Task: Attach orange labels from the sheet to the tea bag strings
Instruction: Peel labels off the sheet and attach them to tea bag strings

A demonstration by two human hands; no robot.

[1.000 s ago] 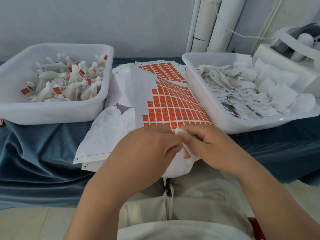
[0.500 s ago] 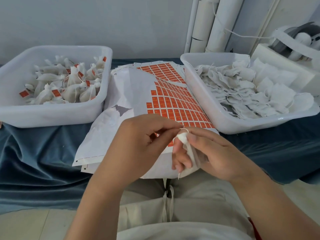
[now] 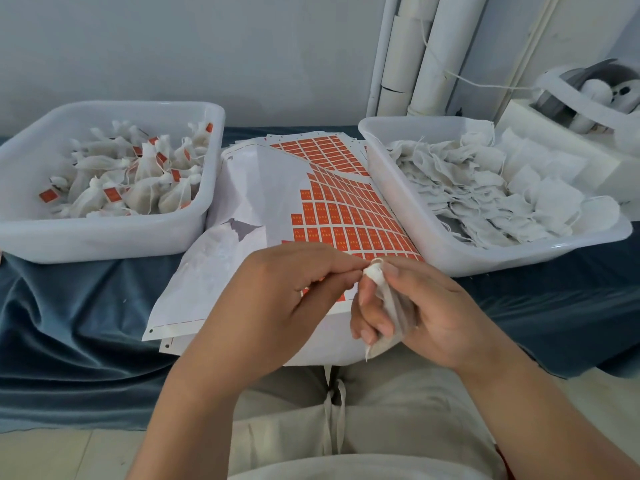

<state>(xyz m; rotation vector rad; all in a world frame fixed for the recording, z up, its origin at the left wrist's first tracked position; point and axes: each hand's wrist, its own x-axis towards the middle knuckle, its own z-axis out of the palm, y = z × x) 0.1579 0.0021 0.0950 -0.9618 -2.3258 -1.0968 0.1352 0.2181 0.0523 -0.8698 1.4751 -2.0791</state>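
White tea bag (image 3: 388, 299), centre of view: right hand (image 3: 433, 317) curls round it, left hand (image 3: 284, 292) pinches its gathered top. Orange label sheet (image 3: 346, 216) at 12 o'clock from hands; tub of labelled bags (image 3: 104, 233) at 10, tub of plain bags (image 3: 433, 244) at 2.

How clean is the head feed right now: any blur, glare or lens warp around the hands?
Head view: soft, even light, no glare; left hand, right hand and tea bag look sharp; print on the label sheet is too small to read; the wide lens bows the rim of the right tub and slants the pipes.
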